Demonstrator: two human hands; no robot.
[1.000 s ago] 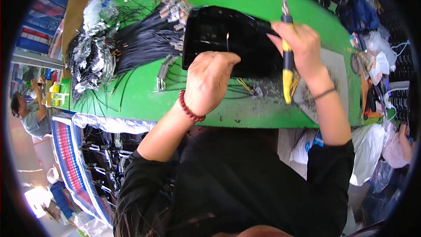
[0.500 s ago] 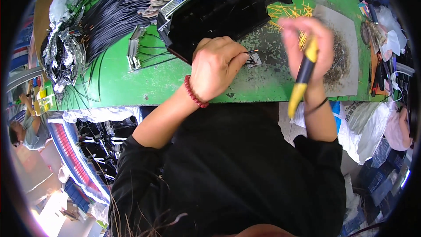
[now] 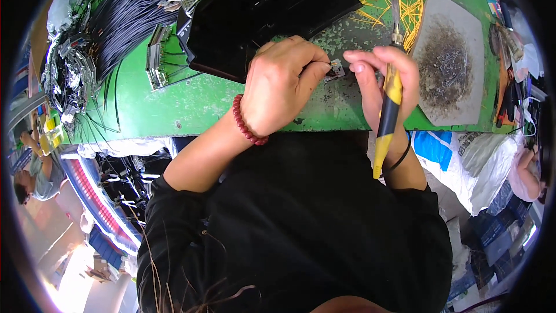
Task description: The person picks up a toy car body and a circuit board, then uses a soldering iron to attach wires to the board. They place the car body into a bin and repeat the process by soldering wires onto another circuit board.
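Note:
My left hand (image 3: 281,78) is closed in a pinch on a thin dark wire with a small orange end. Just past its fingertips a little metal piece (image 3: 337,69) lies on the bench. A soldering iron (image 3: 388,117) with a yellow and black handle rests in my right hand (image 3: 410,75), its metal tip pointing to the far side. The right thumb and forefinger reach toward the left fingertips, a small gap apart. Beyond my left hand lies a large black plastic housing (image 3: 231,23), partly covered by that hand.
Yellow sticks or wires (image 3: 412,8) lie scattered at the far right, beside a grey, soiled board (image 3: 480,75). Bundled black cables (image 3: 124,14) and a metal-edged part with wires (image 3: 156,58) are at left. The green bench's (image 3: 202,110) near edge runs before me.
My right hand has moved nearer to the left one, and the soldering iron has come upright, tip away. The view has shifted slightly. The left hand keeps its pinch.

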